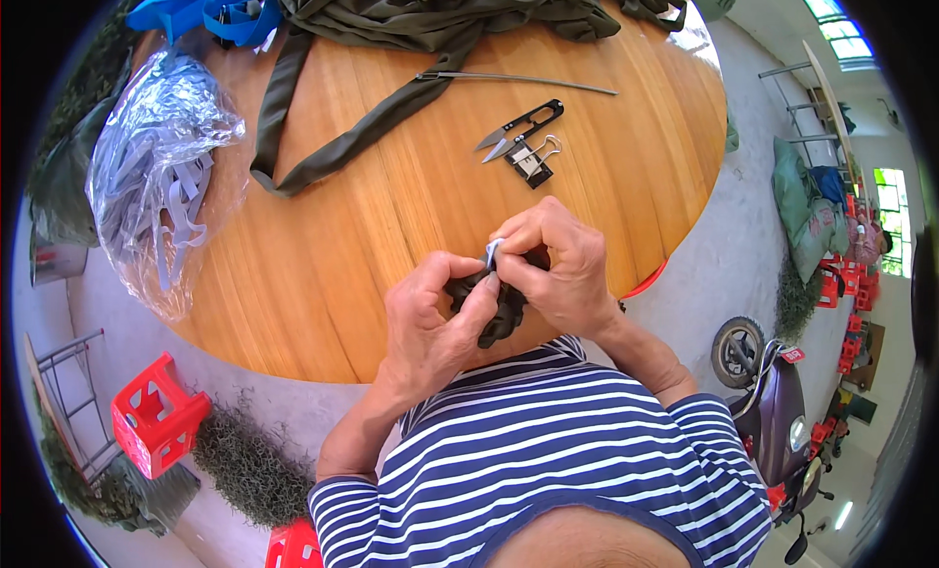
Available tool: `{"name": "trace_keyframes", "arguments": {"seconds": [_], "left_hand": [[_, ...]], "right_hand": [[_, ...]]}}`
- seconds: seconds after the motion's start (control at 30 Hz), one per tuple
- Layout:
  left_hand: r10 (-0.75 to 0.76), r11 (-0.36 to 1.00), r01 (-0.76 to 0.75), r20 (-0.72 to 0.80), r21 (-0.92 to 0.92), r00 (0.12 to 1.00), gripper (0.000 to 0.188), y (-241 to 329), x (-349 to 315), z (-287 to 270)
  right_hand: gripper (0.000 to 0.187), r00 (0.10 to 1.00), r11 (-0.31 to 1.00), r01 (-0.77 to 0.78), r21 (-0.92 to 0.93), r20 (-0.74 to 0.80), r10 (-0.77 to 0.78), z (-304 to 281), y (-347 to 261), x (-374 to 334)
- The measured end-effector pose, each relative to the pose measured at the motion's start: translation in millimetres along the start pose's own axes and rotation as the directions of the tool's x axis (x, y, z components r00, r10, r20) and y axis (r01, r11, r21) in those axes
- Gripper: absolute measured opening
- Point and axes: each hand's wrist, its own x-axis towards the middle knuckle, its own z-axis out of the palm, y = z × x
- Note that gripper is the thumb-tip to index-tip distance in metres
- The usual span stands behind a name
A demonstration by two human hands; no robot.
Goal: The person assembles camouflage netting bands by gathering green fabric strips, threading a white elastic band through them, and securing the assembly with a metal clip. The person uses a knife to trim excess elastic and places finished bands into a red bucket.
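Observation:
Close to the table's near edge, my left hand (427,314) and my right hand (564,265) meet with thumbs and fingers pinched. Between their fingertips is a small pale strip end (494,252). Below it, bunched dark olive cloth (504,318) is gathered under my fingers and partly hidden by them. Past my hands lie black thread snips (533,125), blades pointing left, touching or nearly touching a black binder clip (531,165). Farther back, a thin metal rod (538,82) rests by a long olive fabric band (357,152) that curves out of the heap.
A heap of olive cloth (440,15) covers the far side of the round wooden table (313,265). Blue fabric (230,15) and a clear bag of pale strips (181,191) sit left. On the floor stand a red stool (158,411) and, at right, a scooter (778,411).

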Motion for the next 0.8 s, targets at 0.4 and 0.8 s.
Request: {"name": "trace_keyframes", "arguments": {"seconds": [0.4, 0.8], "left_hand": [[-0.061, 0.990, 0.060, -0.005, -0.128, 0.998, 0.011, 11, 10, 2], [0.083, 0.994, -0.064, -0.243, 0.086, 0.966, 0.013, 1, 10, -4]], "right_hand": [[0.015, 0.977, 0.981, 0.140, 0.131, -0.181, -0.115, 7, 15, -16], [0.016, 0.972, 0.959, 0.172, 0.225, -0.196, -0.128, -14, 8, -38]]}}
